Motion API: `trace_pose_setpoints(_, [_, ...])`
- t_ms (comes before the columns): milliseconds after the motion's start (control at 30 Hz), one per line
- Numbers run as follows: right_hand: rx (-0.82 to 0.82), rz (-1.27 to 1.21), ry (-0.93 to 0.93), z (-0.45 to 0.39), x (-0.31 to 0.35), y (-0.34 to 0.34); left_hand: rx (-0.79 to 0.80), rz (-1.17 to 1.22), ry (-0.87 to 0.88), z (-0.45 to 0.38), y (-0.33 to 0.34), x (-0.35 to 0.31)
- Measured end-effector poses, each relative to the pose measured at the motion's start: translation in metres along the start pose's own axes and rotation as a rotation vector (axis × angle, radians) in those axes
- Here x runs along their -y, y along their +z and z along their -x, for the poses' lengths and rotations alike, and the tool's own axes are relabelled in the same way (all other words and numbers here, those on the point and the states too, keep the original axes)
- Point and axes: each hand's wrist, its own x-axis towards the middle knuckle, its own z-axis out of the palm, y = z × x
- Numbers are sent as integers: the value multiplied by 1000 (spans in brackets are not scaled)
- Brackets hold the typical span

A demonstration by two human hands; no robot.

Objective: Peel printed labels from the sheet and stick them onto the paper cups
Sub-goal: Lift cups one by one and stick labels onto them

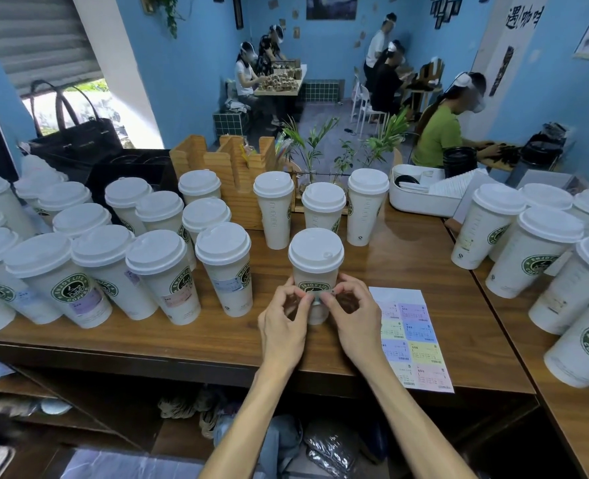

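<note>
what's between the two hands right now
In the head view, the cup stands between the left hand and right hand; their fingertips meet on a small label at its front.

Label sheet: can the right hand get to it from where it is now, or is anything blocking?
Probably yes. The label sheet lies flat on the counter just beside the right hand, with nothing between them. That hand is busy pinching a label against the cup, so it must let go first.

My left hand (282, 323) and right hand (353, 318) pinch a label (317, 299) against the cup (315, 271), sheet (412, 337) at three o'clock.
</note>
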Motion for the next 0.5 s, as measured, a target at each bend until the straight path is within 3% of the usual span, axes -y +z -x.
trace_pose_setpoints(200, [60,-121,48,-7,-1,-4,15,190,-28,-2,-2,-6])
trace_pose_setpoints(367, [126,147,-101,-6,-6,1,33,-76,98,-4,2,7])
trace_pose_setpoints(500, [111,114,-89,-6,-9,2,50,-96,112,-3,5,10])
